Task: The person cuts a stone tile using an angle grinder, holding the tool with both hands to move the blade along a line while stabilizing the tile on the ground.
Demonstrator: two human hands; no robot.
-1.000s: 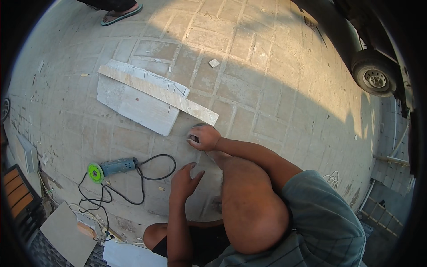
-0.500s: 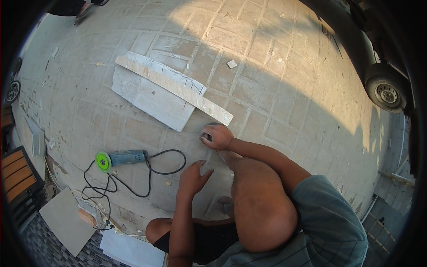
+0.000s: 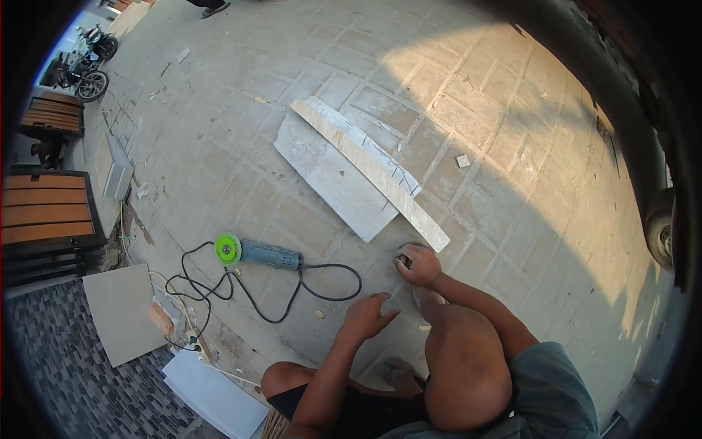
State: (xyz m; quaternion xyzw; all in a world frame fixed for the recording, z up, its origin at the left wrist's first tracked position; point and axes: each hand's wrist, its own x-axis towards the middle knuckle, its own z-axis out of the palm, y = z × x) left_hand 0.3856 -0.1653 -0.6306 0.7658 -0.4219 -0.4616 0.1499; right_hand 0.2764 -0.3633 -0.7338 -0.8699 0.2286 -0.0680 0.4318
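My left hand [image 3: 365, 318] hovers over the paving to the left of my right foot, thumb and fingers apart, holding nothing. In front of the raised knee, my right hand [image 3: 420, 266] is curled closed at the front of my right foot. Whatever its fingers may hold is hidden. Just beyond that hand ends a long narrow strip of tile [image 3: 369, 170], lying across a pale slab [image 3: 327, 173] with dark marks along its far edge. An angle grinder [image 3: 267, 254] with a blue body and green disc lies to the left of my hands, its black cable [image 3: 338, 266] looped beside it.
At lower left are a beige tile [image 3: 121, 311], a white sheet [image 3: 216, 391] and a power strip [image 3: 196, 342]. A slatted wooden bench [image 3: 47, 208] and a motorcycle [image 3: 84, 69] stand farther left. A vehicle wheel [image 3: 660, 233] is at right. A small tile chip [image 3: 463, 161] lies beyond the strip.
My view has turned left, so the slab, grinder and hands sit farther right in the picture. More of the bench and the motorcycle shows. Both hands keep nearly the same pose.
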